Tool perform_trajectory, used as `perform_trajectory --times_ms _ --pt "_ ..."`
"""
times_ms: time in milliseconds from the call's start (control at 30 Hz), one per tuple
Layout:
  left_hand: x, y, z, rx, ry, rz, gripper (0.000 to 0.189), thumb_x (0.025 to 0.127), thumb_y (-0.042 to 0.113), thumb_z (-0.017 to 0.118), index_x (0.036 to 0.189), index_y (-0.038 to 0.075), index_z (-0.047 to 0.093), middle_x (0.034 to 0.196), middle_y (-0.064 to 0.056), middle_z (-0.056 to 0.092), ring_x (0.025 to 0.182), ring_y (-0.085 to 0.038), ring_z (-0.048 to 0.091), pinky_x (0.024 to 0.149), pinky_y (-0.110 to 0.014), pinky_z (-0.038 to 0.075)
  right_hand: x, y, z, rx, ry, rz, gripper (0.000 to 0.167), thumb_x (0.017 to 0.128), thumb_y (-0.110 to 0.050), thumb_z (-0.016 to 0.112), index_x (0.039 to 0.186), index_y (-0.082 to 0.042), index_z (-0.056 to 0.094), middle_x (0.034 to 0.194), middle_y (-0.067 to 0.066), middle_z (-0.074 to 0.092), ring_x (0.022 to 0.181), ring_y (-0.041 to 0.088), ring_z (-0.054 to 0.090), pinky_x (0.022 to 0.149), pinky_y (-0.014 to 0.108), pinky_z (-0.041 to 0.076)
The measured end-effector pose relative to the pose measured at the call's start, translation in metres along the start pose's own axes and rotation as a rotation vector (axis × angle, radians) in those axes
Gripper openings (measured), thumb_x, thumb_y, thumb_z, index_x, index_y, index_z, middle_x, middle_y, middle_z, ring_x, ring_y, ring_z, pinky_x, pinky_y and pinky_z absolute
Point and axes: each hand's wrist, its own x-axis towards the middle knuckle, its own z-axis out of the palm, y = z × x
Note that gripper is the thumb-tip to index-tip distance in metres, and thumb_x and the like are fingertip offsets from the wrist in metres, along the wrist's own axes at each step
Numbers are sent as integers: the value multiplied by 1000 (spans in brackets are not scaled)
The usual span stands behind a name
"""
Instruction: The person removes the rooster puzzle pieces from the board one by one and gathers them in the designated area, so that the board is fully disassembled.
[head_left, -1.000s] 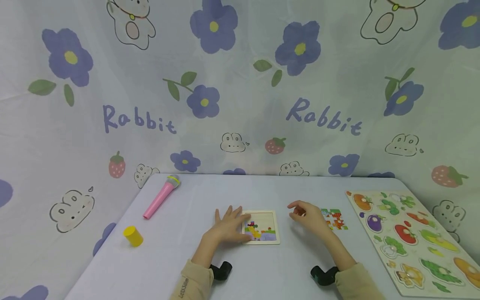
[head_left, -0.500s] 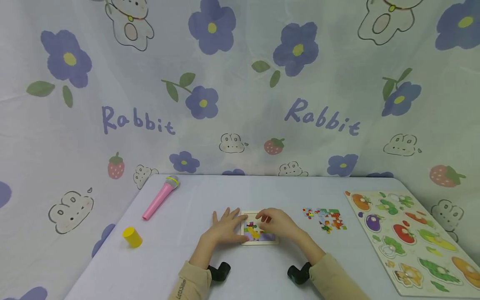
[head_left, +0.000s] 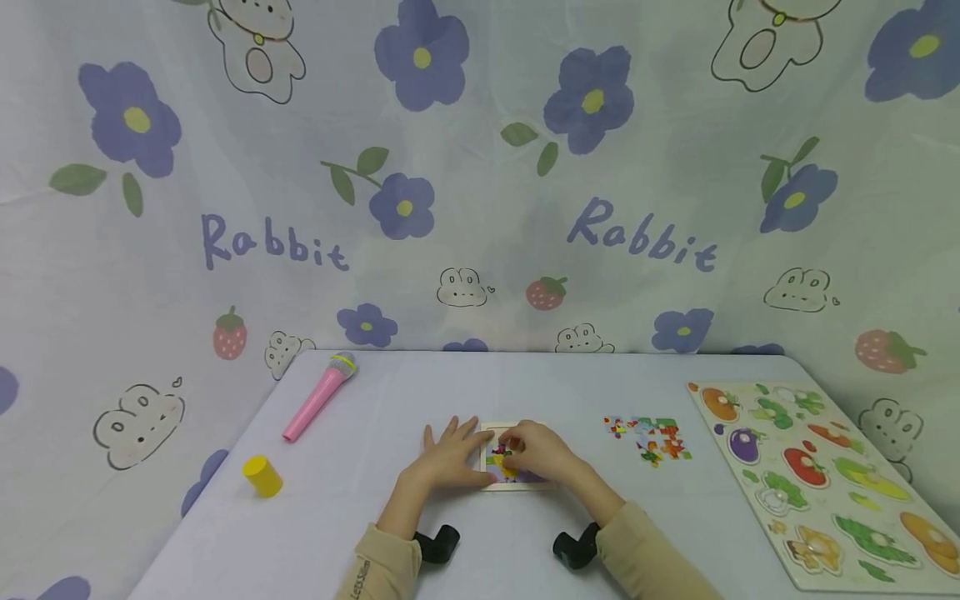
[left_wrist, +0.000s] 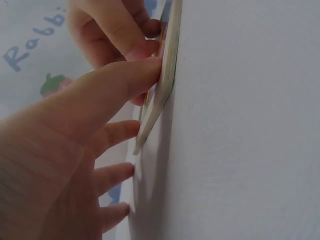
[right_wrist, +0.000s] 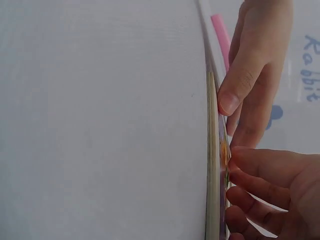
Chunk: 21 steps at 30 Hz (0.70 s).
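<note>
On the white table lies a small wooden jigsaw tray (head_left: 517,489), partly filled with a colourful picture that has a yellow figure. My left hand (head_left: 447,458) steadies its left side, fingers spread and fairly straight; in the left wrist view the thumb (left_wrist: 125,80) presses on the rim. My right hand (head_left: 542,452) is over the tray, thumb and fingertips brought together in a pinch on a small puzzle piece at the picture, mostly hidden by the fingers. The right wrist view shows these fingertips (right_wrist: 237,160) low against the picture. Several loose puzzle pieces (head_left: 663,437) lie to the right.
A pink toy microphone (head_left: 318,400) and a yellow cylinder (head_left: 262,476) are on the left of the table. A large vegetable puzzle board (head_left: 832,483) covers the right side. Behind hangs a printed rabbit-and-flower cloth (head_left: 480,167).
My right hand has moved left from beside the loose pieces to over the tray, then slightly further left across the picture. The left hand keeps its place on the tray.
</note>
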Motion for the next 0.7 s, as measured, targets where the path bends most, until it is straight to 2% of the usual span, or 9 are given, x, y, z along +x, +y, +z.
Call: perform_trajectory --times_ms 167,333,700 --pt "1 0 0 0 5 -7 72 77 52 66 136 18 46 149 -14 28 136 -45 15 97 -74 1 1 0 3 15 22 4 23 77 -15 73 98 -6 66 84 0 56 76 12 50 66 27 43" --pt "2 -1 2 1 9 -3 71 77 53 66 136 18 47 149 -14 28 137 -44 15 96 -75 1 2 1 4 100 33 -1 24 76 -7 74 94 -9 59 84 0 56 74 12 49 63 25 42" --pt "2 -1 1 6 0 -8 71 77 53 66 136 17 46 149 -13 28 137 -44 15 96 -75 2 3 3 5 218 67 -5 16 81 -5 69 91 -9 57 80 -2 60 73 11 53 62 25 45"
